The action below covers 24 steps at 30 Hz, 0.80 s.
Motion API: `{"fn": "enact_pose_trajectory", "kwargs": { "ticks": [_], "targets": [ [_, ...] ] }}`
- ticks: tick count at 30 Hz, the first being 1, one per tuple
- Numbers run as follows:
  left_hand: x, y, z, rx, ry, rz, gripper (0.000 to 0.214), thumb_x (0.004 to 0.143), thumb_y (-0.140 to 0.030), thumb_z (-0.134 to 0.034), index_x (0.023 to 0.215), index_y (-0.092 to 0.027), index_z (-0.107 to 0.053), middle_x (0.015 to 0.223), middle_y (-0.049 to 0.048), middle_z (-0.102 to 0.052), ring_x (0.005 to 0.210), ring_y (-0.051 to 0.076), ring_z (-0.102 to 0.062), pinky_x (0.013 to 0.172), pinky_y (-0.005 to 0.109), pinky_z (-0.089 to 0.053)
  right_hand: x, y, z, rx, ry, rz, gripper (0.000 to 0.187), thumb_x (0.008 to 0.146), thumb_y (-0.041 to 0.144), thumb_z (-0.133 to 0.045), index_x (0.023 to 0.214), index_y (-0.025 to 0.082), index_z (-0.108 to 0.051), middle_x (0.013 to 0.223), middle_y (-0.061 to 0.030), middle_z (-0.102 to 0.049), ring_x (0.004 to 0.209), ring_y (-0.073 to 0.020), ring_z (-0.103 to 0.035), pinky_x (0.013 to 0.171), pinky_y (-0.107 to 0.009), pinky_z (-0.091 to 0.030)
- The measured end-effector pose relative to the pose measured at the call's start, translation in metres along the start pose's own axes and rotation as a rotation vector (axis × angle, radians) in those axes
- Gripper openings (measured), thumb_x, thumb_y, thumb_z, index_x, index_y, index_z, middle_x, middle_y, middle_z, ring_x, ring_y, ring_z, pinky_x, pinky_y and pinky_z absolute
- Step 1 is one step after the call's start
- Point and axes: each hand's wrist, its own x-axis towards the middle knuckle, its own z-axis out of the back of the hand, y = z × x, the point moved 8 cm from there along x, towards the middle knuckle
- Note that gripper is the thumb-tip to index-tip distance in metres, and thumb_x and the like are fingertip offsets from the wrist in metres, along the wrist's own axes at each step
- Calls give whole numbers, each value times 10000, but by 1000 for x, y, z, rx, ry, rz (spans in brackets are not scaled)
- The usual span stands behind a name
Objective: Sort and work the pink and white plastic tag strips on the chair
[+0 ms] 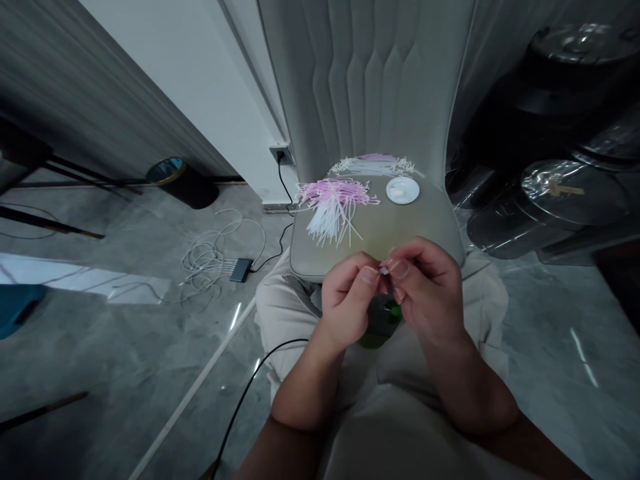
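Observation:
My left hand [347, 300] and my right hand [427, 290] meet in front of me, fingertips pinched together on a tiny pale piece [384, 271] too small to name. Both hover over my lap, just short of the front edge of a grey padded chair seat [400, 227]. A green object [383, 323] shows under my hands, partly hidden. On the seat lie a pile of pink and white thin strips [334, 203], a second pale bundle [375, 165] nearer the backrest, and a small white round dish [403, 190].
The tall ribbed chair back [370, 80] rises behind the seat. Coiled cables and a dark power strip [241, 269] lie on the grey marble floor at the left. Plastic-wrapped dark round items [555, 200] are stacked at the right. A black cord [250, 387] runs past my left forearm.

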Motion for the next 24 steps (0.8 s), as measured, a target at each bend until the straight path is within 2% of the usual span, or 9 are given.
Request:
{"fn": "enact_pose_trajectory", "kwargs": {
  "ticks": [3,8,15,20,24],
  "targets": [
    [0,-1,-1,-28,11,-1,364,959,-398,-491,671,-184,-552,574,-24,-503,511,85,-435,508,227,-379,0,1,2,10,-24,1,76,860,215,-681,790,239,-696,609,56,-652,454,-43,-495,418,-145,-394],
    [-1,1,-1,-47,25,1,368,959,-394,-487,658,-186,-531,570,-27,-485,510,87,-411,521,234,-367,-1,3,-1,14,17,8,96,874,194,-659,802,239,-702,625,51,-663,458,-41,-503,423,-138,-400],
    [-1,4,-2,-74,43,5,352,953,-393,-490,666,-192,-532,569,-32,-462,500,88,-378,512,243,-358,1,3,6,1,-49,17,67,856,226,-687,791,241,-693,611,62,-639,438,-35,-463,407,-136,-387],
    [-1,7,0,0,18,36,408,940,-466,-485,638,-193,-514,558,-26,-466,495,94,-381,522,254,-381,1,2,2,-49,-5,-29,98,863,264,-674,775,222,-679,601,44,-650,443,-53,-487,408,-160,-393],
    [-1,4,1,-30,12,18,397,951,-435,-474,641,-189,-505,560,-30,-461,504,89,-388,524,243,-371,2,1,1,-46,14,-43,99,854,265,-684,768,216,-673,595,49,-642,444,-49,-482,416,-159,-395]
  ]
}}
